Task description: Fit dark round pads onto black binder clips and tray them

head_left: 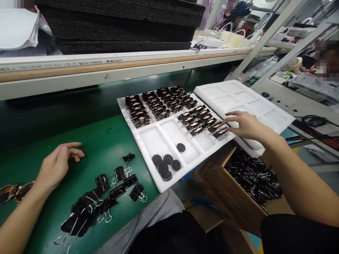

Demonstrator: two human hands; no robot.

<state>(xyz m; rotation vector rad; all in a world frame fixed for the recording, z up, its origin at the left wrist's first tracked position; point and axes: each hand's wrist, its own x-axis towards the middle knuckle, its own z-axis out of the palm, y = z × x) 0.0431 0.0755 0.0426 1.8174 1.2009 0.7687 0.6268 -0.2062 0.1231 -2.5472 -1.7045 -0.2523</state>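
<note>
my right hand [245, 125] is over the near right corner of the white tray [201, 155], fingers apart and bent, tips at the endmost black binder clips [197, 121] standing in it; i cannot tell whether they pinch one. the rows of clips run leftward and away from that hand, with pale pieces showing between their jaws. my left hand [59, 162] is well apart from the tray, fingers loosely curled over the green table [97, 137]. between that hand and the tray, nearer to me, lies a scatter of loose clips [104, 190]. round black discs [162, 167] sit in the tray's near compartments, between my hands. a second white tray [267, 113] lies just beyond my right hand, and under that forearm a cardboard box [214, 176] holds a heap of clips [254, 178]. brown oval pieces [9, 194] lie beside my left forearm.
</note>
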